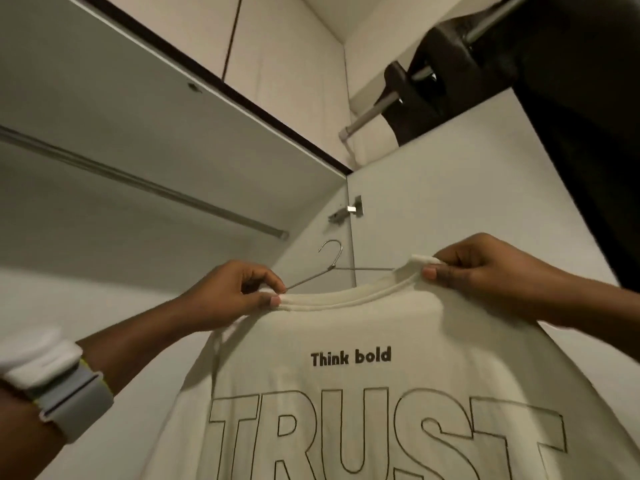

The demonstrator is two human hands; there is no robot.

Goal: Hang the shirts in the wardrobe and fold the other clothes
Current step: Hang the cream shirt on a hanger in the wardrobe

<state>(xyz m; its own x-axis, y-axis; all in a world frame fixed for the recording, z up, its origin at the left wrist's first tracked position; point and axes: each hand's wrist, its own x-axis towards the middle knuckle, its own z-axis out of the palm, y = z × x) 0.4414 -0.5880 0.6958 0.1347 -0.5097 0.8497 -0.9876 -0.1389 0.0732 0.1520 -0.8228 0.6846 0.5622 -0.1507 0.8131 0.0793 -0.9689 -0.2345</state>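
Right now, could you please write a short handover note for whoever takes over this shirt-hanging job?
Left hand pinches the collar of the cream shirt; right hand pinches the collar's other side.
The wire hanger sits inside the neck, hook up, not on any rail.
A wardrobe rail up right already holds dark clothes.
Done: hanger is in the shirt.
Left: hook it on the rail; other clothes are out of view.

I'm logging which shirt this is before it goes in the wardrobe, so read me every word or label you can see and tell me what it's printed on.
"Think bold": small solid black letters on the cream shirt, just below the collar.
"TRUST": large outlined capitals on the same shirt, under the small line; the letters' lower ends are cut off by the frame edge.
The white wrist device, the hanger and the wardrobe panels show no readable text.
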